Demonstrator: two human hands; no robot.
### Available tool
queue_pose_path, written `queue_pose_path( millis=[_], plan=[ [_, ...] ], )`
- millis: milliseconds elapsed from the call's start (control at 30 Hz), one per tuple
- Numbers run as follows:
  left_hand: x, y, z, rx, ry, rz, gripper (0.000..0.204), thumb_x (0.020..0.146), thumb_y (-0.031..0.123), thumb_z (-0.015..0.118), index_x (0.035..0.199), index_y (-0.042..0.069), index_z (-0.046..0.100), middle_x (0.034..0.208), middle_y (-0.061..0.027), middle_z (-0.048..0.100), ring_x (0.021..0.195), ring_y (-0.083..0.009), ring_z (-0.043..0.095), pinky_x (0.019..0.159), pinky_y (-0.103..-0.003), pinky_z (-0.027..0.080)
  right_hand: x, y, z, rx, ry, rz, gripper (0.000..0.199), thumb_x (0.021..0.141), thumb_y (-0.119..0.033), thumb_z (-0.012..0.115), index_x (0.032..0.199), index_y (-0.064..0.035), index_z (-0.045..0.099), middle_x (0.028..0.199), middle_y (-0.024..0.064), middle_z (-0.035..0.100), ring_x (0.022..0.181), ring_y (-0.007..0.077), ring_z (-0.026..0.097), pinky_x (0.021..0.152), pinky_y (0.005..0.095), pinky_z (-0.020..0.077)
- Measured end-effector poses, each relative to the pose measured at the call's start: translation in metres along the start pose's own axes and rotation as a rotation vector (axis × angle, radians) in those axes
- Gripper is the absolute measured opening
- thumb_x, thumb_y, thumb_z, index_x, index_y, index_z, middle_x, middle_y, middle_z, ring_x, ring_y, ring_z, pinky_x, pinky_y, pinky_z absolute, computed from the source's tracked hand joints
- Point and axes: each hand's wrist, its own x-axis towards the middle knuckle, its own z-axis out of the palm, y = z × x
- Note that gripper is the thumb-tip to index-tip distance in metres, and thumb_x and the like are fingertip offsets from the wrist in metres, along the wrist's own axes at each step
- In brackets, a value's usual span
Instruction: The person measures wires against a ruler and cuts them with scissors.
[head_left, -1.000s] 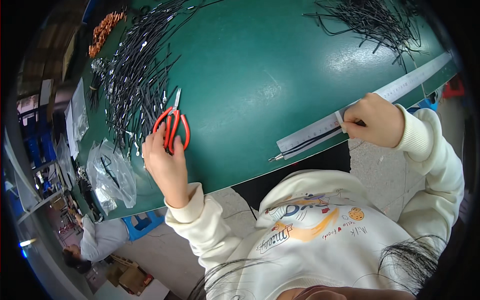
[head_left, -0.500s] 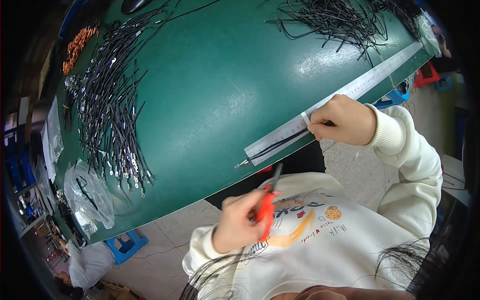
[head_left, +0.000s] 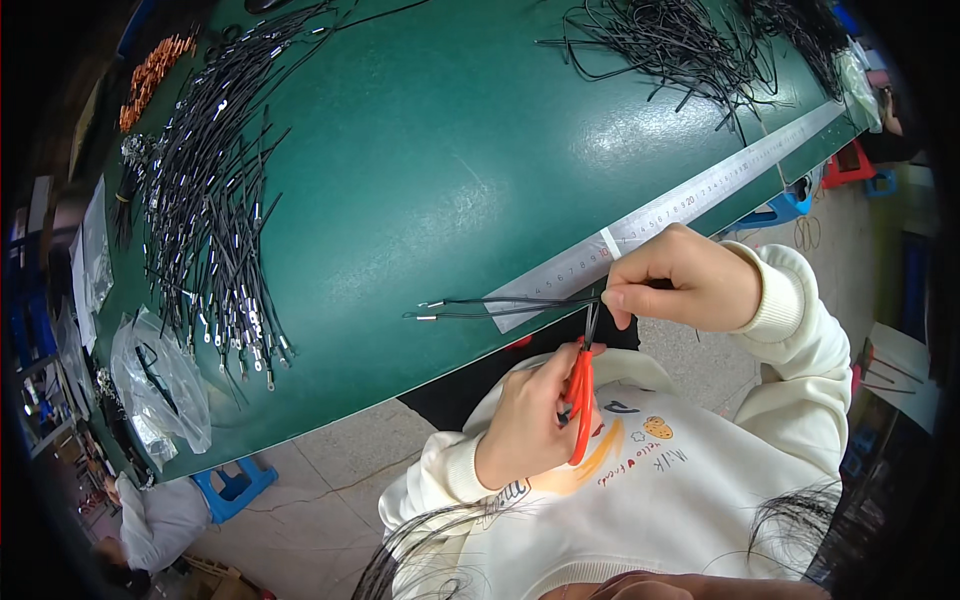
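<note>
Since the half-second-earlier frame: red-handled scissors (head_left: 580,402) have come up from in front of the sweatshirt to the table edge; the black leads (head_left: 510,300) have lifted off their line along the ruler (head_left: 690,201), metal ends now splayed.

Left to right: copper-coloured bits (head_left: 156,80) at the far corner, then a big heap of black wires with metal terminals (head_left: 205,210); clear plastic bag (head_left: 165,390) nearer, close to the table (head_left: 370,330) edge. Co-worker's sleeve (head_left: 165,512) at lower left, blue stool (head_left: 235,488) beside it.

Left hand (head_left: 530,418): fingers wrapped round the scissor handles, blades pointing up, right next to the leads (can't tell if they've bitten yet). Leads run leftward from the right hand over the ruler's near end, metal tips past it, above bare green surface. Right hand (head_left: 682,280): thumb and fingers pinching the leads near the ruler's white band (head_left: 610,243), just beside the blades. Loose black wire tangle (head_left: 670,50) at upper right.

Step in hand: looks like cutting the leads by the pinch, after measuring. Next move probably calls for steady pinch, blades squared across the leads, fingertips clear, then a squeeze.
</note>
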Motion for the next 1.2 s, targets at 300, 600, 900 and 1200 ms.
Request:
queue_pose_path(
  millis=[300, 600, 900, 1200],
  plan=[
    [0.004, -0.001, 0.006, 0.050, 0.113, 0.037, 0.033, 0.073, -0.002, 0.058, 0.105, -0.006, 0.051, 0.069, -0.0087, 0.060, 0.058, -0.0183, 0.063, 0.060, -0.026, 0.050, 0.002, -0.005, 0.005, 0.017, -0.031, -0.040, 0.022, 0.091, -0.015, 0.053, 0.080, -0.0009, 0.066, 0.066, 0.0069, 0.064, 0.051, 0.0154, 0.052, 0.051, 0.0283, 0.0415],
    [0.006, -0.005, 0.006, 0.055, 0.134, 0.049, 0.036, 0.073, -0.003, 0.058, 0.107, -0.005, 0.050, 0.068, -0.0084, 0.060, 0.054, -0.0171, 0.061, 0.055, -0.026, 0.050, 0.005, -0.005, 0.006, 0.028, -0.021, -0.045, 0.021, 0.091, -0.014, 0.054, 0.080, 0.0003, 0.066, 0.068, 0.0081, 0.065, 0.055, 0.0167, 0.057, 0.054, 0.0276, 0.0455],
    [0.002, -0.004, 0.004, 0.126, 0.263, 0.135, 0.037, 0.076, -0.002, 0.060, 0.111, -0.007, 0.049, 0.065, -0.0091, 0.056, 0.051, -0.0206, 0.060, 0.051, -0.026, 0.048, 0.012, -0.020, 0.006, -0.031, -0.031, -0.085, 0.021, 0.091, -0.014, 0.054, 0.081, 0.0003, 0.065, 0.070, 0.0090, 0.065, 0.059, 0.0202, 0.061, 0.057, 0.0288, 0.0483],
    [-0.012, -0.007, -0.004, 0.111, 0.356, 0.162, 0.028, 0.079, -0.002, 0.056, 0.105, -0.008, 0.048, 0.059, -0.0109, 0.052, 0.046, -0.0227, 0.056, 0.047, -0.029, 0.045, 0.029, -0.040, 0.018, -0.108, -0.026, -0.140, 0.019, 0.091, -0.012, 0.055, 0.081, 0.0000, 0.065, 0.071, 0.0101, 0.066, 0.061, 0.0221, 0.062, 0.059, 0.0294, 0.0495]
  ],
)
